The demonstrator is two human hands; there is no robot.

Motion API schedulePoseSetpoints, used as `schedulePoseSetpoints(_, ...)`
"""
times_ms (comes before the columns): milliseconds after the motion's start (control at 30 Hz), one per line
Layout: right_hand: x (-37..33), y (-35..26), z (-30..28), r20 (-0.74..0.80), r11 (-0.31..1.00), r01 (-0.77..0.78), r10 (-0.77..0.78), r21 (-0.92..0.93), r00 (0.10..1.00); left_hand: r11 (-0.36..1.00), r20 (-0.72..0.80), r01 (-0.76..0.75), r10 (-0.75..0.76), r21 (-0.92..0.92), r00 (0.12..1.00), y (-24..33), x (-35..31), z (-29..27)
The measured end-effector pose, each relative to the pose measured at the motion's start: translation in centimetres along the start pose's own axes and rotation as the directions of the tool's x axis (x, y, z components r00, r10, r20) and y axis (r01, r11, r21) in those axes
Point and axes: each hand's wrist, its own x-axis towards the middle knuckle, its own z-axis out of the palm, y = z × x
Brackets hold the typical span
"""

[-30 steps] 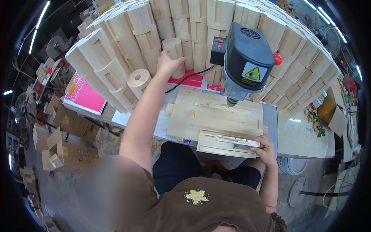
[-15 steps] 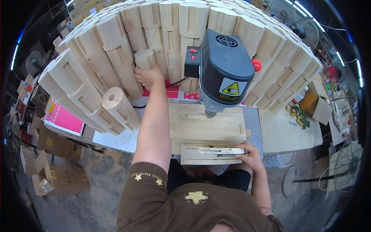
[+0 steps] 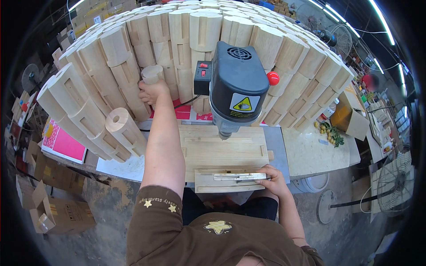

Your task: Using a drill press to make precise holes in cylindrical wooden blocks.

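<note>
My left hand [image 3: 153,92] is stretched out to the foot of the stacked wood. Its fingers wrap round a short pale wooden cylinder [image 3: 153,73], which stands upright in front of the taller stacks. At the table's near edge my right hand [image 3: 274,179] grips the right end of a small wooden board [image 3: 208,181] that carries a narrow whitish strip [image 3: 239,176]. Between my arms stands a dark drill press head [image 3: 237,80], its chuck [image 3: 225,133] pointing down over a wooden base board [image 3: 222,153]. The palm side of both hands is hidden.
Grooved wooden cylinders [image 3: 206,33] are stacked in a curved wall behind the drill. One bored cylinder [image 3: 126,131] stands apart at left. At right lie a bunch of small fruit [image 3: 330,133] and an open carton [image 3: 350,117]. A standing fan [image 3: 395,177] is beside the table.
The whole view has shifted a little left and down. My left hand has closed further round the short cylinder. My right hand keeps its hold on the small board.
</note>
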Motion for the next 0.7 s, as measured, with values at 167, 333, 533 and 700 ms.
schedulePoseSetpoints(167, 0.1, 0.0, 0.1, -0.002, 0.998, -0.049, 0.049, 0.042, 0.999, 0.975, -0.064, -0.204, 0.199, -0.086, 0.978, -2.2, -0.7, 0.3)
schedulePoseSetpoints(333, 0.0, -0.2, 0.3, -0.001, 0.997, -0.055, 0.055, 0.06, 0.998, 0.748, -0.106, -0.48, 0.491, -0.458, 0.865, -6.1, 0.1, -0.5)
schedulePoseSetpoints(533, -0.3, -0.3, 0.1, -0.026, 0.996, -0.045, 0.048, 0.079, 0.999, 0.598, 0.417, -0.046, 0.609, -0.8, 0.675, -8.7, -2.7, -11.7)
schedulePoseSetpoints(700, 0.5, 0.3, 0.3, -0.084, 0.999, -0.035, 0.038, 0.037, 0.996, 0.802, 0.776, 0.034, 0.564, -0.596, 0.283, -8.9, -3.6, -19.1)
